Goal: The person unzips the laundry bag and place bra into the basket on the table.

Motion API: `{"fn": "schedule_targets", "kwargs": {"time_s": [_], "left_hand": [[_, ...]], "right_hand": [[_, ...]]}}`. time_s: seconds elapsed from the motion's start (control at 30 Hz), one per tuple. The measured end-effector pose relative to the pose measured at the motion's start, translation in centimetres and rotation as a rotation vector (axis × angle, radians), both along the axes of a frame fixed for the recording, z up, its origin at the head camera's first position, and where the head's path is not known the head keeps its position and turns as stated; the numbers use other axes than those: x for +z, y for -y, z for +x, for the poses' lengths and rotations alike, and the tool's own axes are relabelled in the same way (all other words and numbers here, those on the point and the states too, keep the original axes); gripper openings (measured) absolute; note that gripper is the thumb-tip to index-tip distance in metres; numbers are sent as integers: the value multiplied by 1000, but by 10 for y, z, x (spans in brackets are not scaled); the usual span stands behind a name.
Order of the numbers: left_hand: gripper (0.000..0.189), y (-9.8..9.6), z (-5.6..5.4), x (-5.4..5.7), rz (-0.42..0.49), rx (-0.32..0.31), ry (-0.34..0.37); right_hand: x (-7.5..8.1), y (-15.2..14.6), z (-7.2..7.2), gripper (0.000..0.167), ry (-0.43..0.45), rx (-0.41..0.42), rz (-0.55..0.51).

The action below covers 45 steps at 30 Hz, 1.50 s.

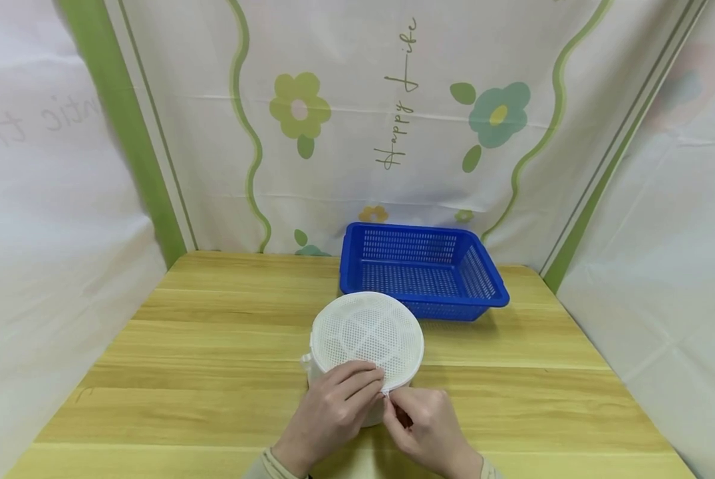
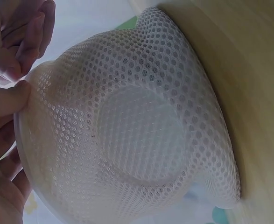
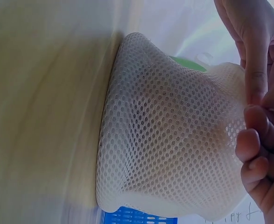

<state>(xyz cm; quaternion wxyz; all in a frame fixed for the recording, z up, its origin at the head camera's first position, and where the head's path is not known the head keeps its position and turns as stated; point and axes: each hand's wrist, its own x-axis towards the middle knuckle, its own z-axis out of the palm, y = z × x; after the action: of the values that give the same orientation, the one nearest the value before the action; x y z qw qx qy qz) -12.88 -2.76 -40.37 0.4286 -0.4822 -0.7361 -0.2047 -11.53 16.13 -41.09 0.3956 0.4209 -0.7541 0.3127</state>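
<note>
- White, round-topped mesh bag (image 1: 363,326): upright on the pale wood-grain table (image 1: 153,386), midway between side edges.
- Blue rectangular plastic basket (image 1: 417,307): behind, near the back edge.
- Left hand (image 1: 334,407): fingers over the rim (image 1: 421,346), thumb clamped beneath.
- Right hand (image 1: 427,426): thumb and forefinger pinch the near rim, exact part indistinct.
- Best: left steadies, right follows the curve.

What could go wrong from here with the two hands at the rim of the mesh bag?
The mesh bag looks soft and creased, so it may buckle if pulled. The left hand is very near the right hand, so one might obstruct the other. The blue basket stands behind, so a forward push could perhaps bump the bag into it.
</note>
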Motion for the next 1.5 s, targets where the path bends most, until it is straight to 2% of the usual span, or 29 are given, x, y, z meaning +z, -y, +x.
{"fn": "schedule_targets", "kwargs": {"time_s": [0.17,0.4,0.63,0.8,1.5], "left_hand": [[24,0,0,0,-1,0,-1],[24,0,0,0,1,-6,-15],[23,0,0,2,-15,3,-3],[24,0,0,2,-8,-3,-23],[23,-1,1,3,18,-8,-39]], "right_hand": [[2,0,0,27,-11,-6,0],[-4,-2,-1,24,-4,-26,-21],[-6,-4,-2,22,3,-51,-41],[-7,-5,-1,23,15,-62,-49],[-4,-6,-1,22,21,-107,-87]]}}
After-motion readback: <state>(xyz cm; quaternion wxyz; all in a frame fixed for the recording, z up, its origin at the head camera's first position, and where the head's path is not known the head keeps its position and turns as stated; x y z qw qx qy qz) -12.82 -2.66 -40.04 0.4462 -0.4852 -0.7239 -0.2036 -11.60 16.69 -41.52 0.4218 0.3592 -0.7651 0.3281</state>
